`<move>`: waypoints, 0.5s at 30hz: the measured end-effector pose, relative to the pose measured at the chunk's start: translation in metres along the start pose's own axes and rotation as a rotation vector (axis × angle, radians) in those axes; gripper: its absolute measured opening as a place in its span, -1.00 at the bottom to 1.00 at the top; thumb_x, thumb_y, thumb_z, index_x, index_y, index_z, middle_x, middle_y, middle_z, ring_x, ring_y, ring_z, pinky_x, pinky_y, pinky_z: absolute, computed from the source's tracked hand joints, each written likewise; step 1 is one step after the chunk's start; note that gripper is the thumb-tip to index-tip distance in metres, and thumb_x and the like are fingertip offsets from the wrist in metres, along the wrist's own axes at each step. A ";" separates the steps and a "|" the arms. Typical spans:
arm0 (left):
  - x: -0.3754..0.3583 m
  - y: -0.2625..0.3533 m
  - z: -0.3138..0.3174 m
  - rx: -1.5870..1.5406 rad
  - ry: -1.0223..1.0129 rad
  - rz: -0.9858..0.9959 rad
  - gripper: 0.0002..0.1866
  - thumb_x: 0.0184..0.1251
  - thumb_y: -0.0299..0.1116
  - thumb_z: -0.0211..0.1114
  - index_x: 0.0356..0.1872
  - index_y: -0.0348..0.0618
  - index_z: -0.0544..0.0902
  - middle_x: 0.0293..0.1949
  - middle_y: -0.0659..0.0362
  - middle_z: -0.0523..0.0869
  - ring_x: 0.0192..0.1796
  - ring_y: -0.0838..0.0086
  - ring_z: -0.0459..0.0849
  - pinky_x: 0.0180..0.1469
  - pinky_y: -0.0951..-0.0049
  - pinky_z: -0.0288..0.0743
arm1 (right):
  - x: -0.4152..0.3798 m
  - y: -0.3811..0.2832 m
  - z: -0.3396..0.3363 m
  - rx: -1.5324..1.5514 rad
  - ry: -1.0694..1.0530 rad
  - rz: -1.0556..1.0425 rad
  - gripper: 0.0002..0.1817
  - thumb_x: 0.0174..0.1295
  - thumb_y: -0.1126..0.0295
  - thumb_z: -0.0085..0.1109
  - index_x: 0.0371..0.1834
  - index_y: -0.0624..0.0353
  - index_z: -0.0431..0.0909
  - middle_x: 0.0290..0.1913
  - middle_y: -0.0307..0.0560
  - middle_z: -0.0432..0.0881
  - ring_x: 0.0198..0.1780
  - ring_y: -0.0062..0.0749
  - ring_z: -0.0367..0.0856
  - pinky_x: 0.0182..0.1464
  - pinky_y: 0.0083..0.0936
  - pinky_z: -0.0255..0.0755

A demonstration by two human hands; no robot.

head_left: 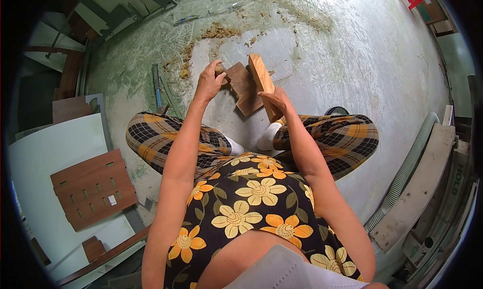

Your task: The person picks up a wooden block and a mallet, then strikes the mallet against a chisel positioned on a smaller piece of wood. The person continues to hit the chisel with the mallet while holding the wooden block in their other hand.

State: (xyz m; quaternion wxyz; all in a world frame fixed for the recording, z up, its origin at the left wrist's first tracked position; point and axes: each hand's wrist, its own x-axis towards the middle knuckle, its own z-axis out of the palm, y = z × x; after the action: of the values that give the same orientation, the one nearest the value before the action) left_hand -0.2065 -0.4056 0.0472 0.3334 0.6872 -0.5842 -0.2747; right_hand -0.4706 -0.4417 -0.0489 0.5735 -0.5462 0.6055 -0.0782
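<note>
On the floor (327, 73), just beyond the person's bent legs (332, 140), lies a dark brown board (244, 87); at its left edge the left hand (207, 82) has its fingers curled around a brownish lump (219, 69). The right hand (274, 99) has its fingers clamped on the near half of a pale wooden block (260, 74) slanting along the board's right side, a grip that probably steadies it while leaving the far end free. A blue-handled tool (157, 85) lies farther left, seemingly within reach yet clear of both hands.
</note>
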 end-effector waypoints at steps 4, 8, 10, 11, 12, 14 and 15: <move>-0.005 0.000 -0.001 0.020 -0.020 0.018 -0.54 0.18 -0.41 0.30 0.12 -0.21 0.46 0.01 -0.12 0.61 0.04 -0.01 0.59 0.11 0.22 0.46 | -0.007 -0.002 0.002 -0.014 0.021 -0.046 -0.34 -0.13 -0.01 0.40 -0.14 0.41 0.61 -0.27 0.18 0.71 -0.26 -0.09 0.72 -0.21 -0.32 0.56; -0.004 0.000 0.000 0.019 -0.025 0.015 -0.55 0.21 -0.42 0.28 0.14 -0.19 0.46 0.00 -0.08 0.62 0.02 0.09 0.62 0.07 0.29 0.47 | -0.003 0.000 0.002 -0.050 0.030 -0.011 -0.34 -0.14 0.01 0.39 -0.13 0.43 0.61 -0.27 0.21 0.70 -0.24 -0.08 0.72 -0.21 -0.32 0.57; -0.006 0.003 -0.002 0.000 -0.051 -0.016 -0.54 0.19 -0.41 0.29 0.14 -0.22 0.46 0.05 -0.13 0.60 0.08 0.01 0.59 0.13 0.23 0.46 | -0.001 0.003 0.004 -0.054 0.030 -0.003 -0.33 -0.15 0.02 0.39 -0.14 0.44 0.61 -0.27 0.22 0.70 -0.24 -0.07 0.72 -0.21 -0.31 0.57; -0.007 0.004 -0.002 -0.006 -0.059 -0.022 -0.54 0.19 -0.41 0.29 0.14 -0.22 0.46 0.05 -0.13 0.60 0.08 0.01 0.59 0.13 0.23 0.46 | -0.001 0.003 0.003 -0.055 0.029 -0.001 -0.33 -0.15 0.01 0.39 -0.14 0.45 0.61 -0.27 0.23 0.70 -0.24 -0.07 0.72 -0.21 -0.31 0.57; -0.006 0.005 -0.002 -0.012 -0.068 -0.029 -0.53 0.19 -0.41 0.29 0.14 -0.22 0.46 0.05 -0.13 0.60 0.08 0.01 0.59 0.14 0.23 0.46 | 0.000 0.003 0.002 -0.056 0.027 0.001 -0.33 -0.15 0.01 0.39 -0.14 0.46 0.61 -0.27 0.23 0.70 -0.24 -0.07 0.73 -0.21 -0.30 0.57; -0.006 0.004 -0.002 -0.011 -0.069 -0.026 -0.53 0.19 -0.41 0.29 0.15 -0.22 0.46 0.05 -0.13 0.60 0.08 0.01 0.59 0.14 0.23 0.46 | 0.000 0.003 0.001 -0.054 0.021 -0.011 -0.33 -0.15 0.01 0.39 -0.15 0.46 0.61 -0.28 0.23 0.70 -0.25 -0.07 0.73 -0.21 -0.30 0.57; -0.005 0.004 -0.001 -0.004 -0.063 -0.016 -0.53 0.19 -0.41 0.28 0.15 -0.22 0.46 0.05 -0.13 0.61 0.08 0.01 0.59 0.14 0.23 0.46 | 0.000 0.004 0.001 -0.053 0.019 -0.016 -0.34 -0.15 0.02 0.39 -0.16 0.46 0.61 -0.28 0.23 0.70 -0.25 -0.06 0.73 -0.21 -0.30 0.57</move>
State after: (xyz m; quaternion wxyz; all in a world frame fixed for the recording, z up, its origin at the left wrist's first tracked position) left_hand -0.2090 -0.4007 0.0505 0.3137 0.6822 -0.5882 -0.3002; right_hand -0.4724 -0.4398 -0.0518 0.5525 -0.5652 0.6084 -0.0719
